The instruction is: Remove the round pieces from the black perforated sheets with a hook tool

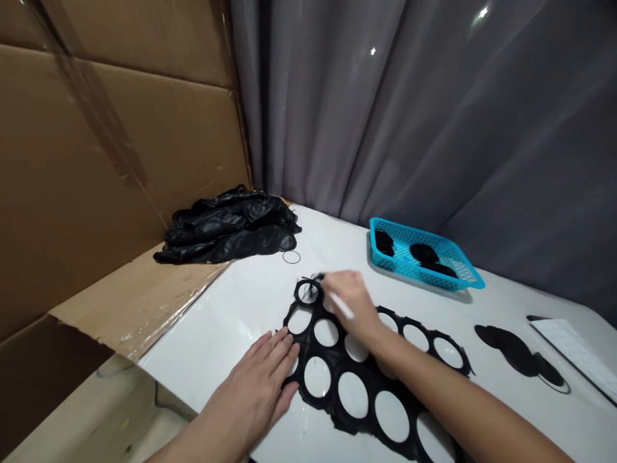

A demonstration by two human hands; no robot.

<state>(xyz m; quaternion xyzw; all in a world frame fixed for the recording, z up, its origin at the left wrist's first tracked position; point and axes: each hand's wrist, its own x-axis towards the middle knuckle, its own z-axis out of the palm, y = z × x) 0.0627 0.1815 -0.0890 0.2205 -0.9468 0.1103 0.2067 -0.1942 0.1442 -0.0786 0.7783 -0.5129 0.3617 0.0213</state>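
Note:
A black sheet (332, 386) with rows of large round holes lies flat on the white table. My left hand (263, 373) rests with fingers stretched out on the left edge of this sheet, pressing it against the tabletop. My right hand (351, 302) is closed around a white pen-like tool (342, 306), above the sheet's far left corner. Motion blurs this hand, and the exact kind of tool cannot be made out. Something thin and dark shows near its tip, close to a smaller round hole.
A pile of black pieces (231, 225) sits at the back left beside a cardboard wall (120, 128). The blue basket (409, 273) holds several black pieces. To the right lie black round pieces (515, 350) and a white paper pad (578, 354). A grey curtain (409, 116) hangs behind.

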